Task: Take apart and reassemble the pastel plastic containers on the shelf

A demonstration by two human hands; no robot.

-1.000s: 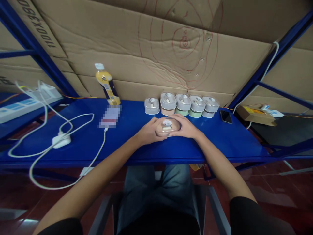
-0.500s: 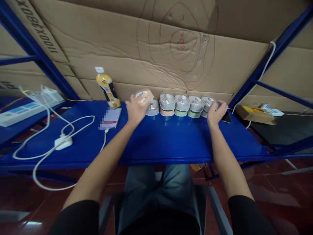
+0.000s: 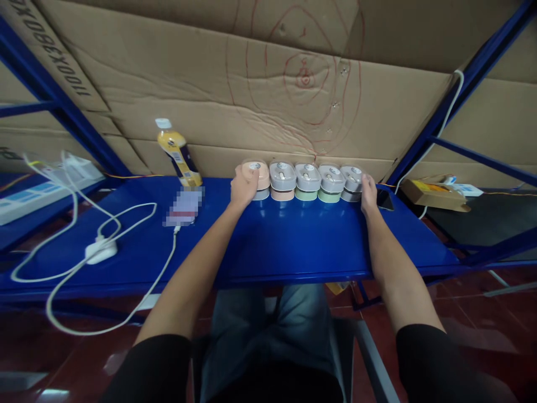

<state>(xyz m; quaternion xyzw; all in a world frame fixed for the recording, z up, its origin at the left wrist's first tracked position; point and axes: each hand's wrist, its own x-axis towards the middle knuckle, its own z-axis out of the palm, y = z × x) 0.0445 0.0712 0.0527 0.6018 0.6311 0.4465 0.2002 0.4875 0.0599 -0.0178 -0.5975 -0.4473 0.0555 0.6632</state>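
Several small containers with clear lids stand in a row of two-high stacks along the back of the blue table (image 3: pixel 302 240). My left hand (image 3: pixel 244 186) is wrapped round the peach container (image 3: pixel 255 172), which sits on a grey one (image 3: pixel 262 194) at the row's left end. At the right end, my right hand (image 3: pixel 369 193) rests against the side of the grey container (image 3: pixel 352 177), its fingers together along that stack. Between them are a grey container over a peach one (image 3: pixel 282 195) and grey ones over green ones (image 3: pixel 306 194).
A yellow bottle (image 3: pixel 179 157) and a phone (image 3: pixel 184 207) with a white cable lie left of the row. A white charger (image 3: pixel 100 250) is further left. A dark phone (image 3: pixel 385 200) lies right. Cardboard (image 3: pixel 188 73) stands behind.
My left hand has lowered the peach container onto the leftmost grey one. My right hand has shifted from the top of the right stack to its side. The view has moved slightly.
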